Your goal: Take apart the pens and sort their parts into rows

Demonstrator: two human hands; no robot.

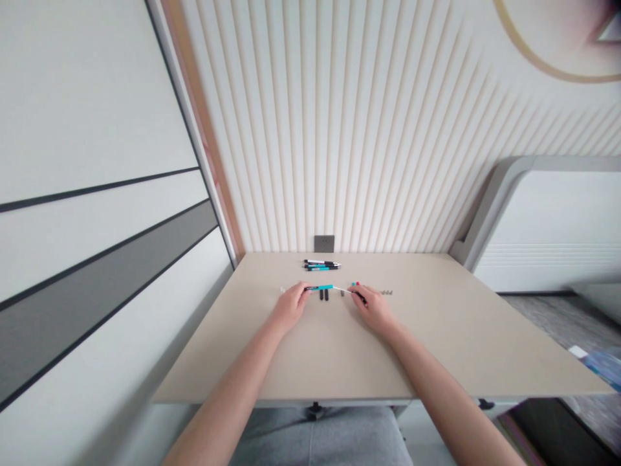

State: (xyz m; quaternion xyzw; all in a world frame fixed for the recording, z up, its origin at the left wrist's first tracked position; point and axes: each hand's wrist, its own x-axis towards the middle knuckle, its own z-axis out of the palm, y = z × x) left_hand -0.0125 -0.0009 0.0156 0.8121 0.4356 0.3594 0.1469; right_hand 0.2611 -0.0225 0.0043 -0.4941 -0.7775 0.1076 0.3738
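Observation:
My left hand (290,305) is closed around the black end of a blue pen barrel (324,287), which points right. From the barrel's open end a thin white pen refill (342,290) runs across to my right hand (377,309). The fingers of that hand pinch a black pen part (359,296) at the refill's other end. Whether the refill's tip is inside the barrel cannot be made out. Just below the barrel lie two short black tubes (324,295). A small grey piece (342,294) rests under the refill.
Several assembled pens (323,266) lie together near the wall. Small red and teal pieces (356,283) sit beyond my right hand, with several tiny metallic pieces (387,292) to its right. A dark wall socket (324,244) is behind the beige table (436,349).

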